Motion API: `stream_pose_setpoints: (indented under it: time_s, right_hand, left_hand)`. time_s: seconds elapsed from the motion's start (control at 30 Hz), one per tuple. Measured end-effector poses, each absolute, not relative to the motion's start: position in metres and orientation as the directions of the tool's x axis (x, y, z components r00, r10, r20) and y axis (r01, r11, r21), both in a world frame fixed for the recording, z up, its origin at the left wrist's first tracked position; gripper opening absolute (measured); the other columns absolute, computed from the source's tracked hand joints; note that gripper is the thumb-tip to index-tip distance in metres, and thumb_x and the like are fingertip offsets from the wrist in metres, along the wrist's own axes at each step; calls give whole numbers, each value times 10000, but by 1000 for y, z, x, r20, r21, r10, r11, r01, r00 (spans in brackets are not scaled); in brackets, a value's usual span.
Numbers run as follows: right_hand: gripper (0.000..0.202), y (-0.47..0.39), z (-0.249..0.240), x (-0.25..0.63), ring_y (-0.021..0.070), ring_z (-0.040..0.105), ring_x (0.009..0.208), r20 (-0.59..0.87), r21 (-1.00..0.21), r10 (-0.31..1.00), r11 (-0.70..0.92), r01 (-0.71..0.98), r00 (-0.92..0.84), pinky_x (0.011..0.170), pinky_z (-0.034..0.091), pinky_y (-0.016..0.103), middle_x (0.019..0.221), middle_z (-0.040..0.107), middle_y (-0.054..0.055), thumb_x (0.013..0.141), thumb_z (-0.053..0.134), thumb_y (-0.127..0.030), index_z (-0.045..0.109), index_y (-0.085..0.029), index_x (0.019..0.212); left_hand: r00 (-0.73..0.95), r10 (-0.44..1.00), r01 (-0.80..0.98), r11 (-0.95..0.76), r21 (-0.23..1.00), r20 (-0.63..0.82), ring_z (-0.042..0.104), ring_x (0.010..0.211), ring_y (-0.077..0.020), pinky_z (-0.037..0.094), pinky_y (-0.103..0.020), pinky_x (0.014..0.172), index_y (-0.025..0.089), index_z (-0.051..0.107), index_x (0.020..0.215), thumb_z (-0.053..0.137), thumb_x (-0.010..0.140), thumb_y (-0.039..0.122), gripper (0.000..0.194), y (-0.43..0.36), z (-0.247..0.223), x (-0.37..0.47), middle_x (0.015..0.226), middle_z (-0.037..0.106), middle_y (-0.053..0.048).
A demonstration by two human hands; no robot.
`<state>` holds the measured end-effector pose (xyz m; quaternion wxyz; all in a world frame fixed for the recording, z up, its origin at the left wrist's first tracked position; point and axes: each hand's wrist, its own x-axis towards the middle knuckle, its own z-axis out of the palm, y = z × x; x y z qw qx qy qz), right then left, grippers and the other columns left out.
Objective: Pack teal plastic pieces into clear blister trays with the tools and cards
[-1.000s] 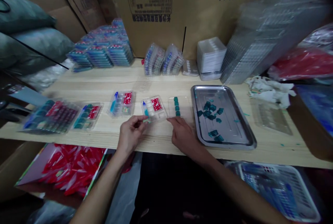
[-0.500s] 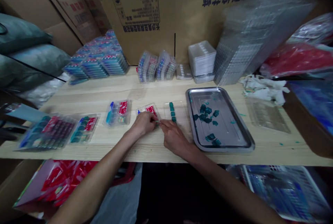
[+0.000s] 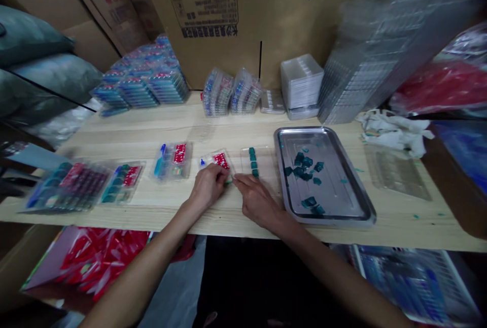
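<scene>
My left hand (image 3: 208, 185) is closed, its fingers curled over the near side of a small clear plastic case (image 3: 230, 158). Inside the case lie a red card with white marks (image 3: 220, 160) and a small blue piece (image 3: 203, 162). At the case's right edge, the fingertips of my right hand (image 3: 256, 200) are pinched together. A bit of green shows between the two hands. Just beyond my right hand, a clear case (image 3: 266, 153) holds a column of dark green pieces (image 3: 252, 161). What lies under my fingers is hidden.
A metal tray (image 3: 361, 206) with loose dark green pieces stands at the right. Filled cases (image 3: 173, 160) lie at the left. Along the back are filled packs (image 3: 216, 92), white trays (image 3: 302, 84) and a tall stack of clear trays (image 3: 353, 64). A white cloth (image 3: 395, 130) lies far right.
My hands have drawn slightly apart, and more of the case with the red card shows. The view has shifted slightly; the other things on the table look the same.
</scene>
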<state>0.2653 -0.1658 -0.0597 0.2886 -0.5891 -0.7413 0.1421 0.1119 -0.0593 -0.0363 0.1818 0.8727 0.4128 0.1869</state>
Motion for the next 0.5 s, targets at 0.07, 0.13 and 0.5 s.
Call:
stream_pose_setpoints:
  time_s: [0.07,0.13,0.5]
  right_hand:
    - [558,-164,-57,271,230,495,1213,269,-548,957,245,800,-109,1088,408,388,1282,598,165,729,418,69,615,-59,1236]
    - [525,-162,-51,275,232,508,1120,260,-525,961,226,820,-98,1025,436,393,1184,613,144,736,416,74,646,-99,1176]
    - [381,-140,-40,268,244,462,997,125,-389,957,291,874,-263,863,401,377,1059,551,118,805,483,7,691,-159,1078]
  left_hand:
    - [591,761,596,-636,490,268,631,788,-176,504,-284,726,172,711,898,487,824,104,245,-62,-35,103,860,675,-63]
    - [633,695,536,-712,455,341,630,880,-192,518,-310,780,165,704,1002,469,806,58,324,-68,-35,95,955,673,-88]
    - [809,475,380,-871,311,345,627,1066,-239,542,-416,944,159,669,1145,463,684,-51,547,-81,-60,76,1148,687,-124]
